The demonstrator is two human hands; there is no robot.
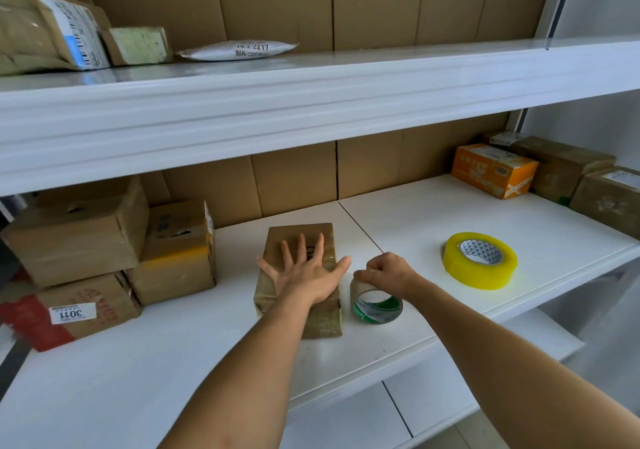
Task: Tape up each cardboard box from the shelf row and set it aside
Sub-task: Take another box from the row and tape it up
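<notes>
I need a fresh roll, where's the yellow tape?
The yellow tape roll lies flat on the lower shelf, right of the right hand.

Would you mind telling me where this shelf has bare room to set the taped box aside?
Bare shelf lies behind the yellow tape roll, up to the orange box, and along the front left edge below the labelled box. It is crowded at the left stack, the right corner boxes, and around both hands.

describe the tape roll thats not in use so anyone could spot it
Look at the lower white shelf, right of the flat cardboard box. The yellow tape roll lies flat there, alone. Unlike the smaller green-cored roll the right hand grips, it is untouched.
</notes>
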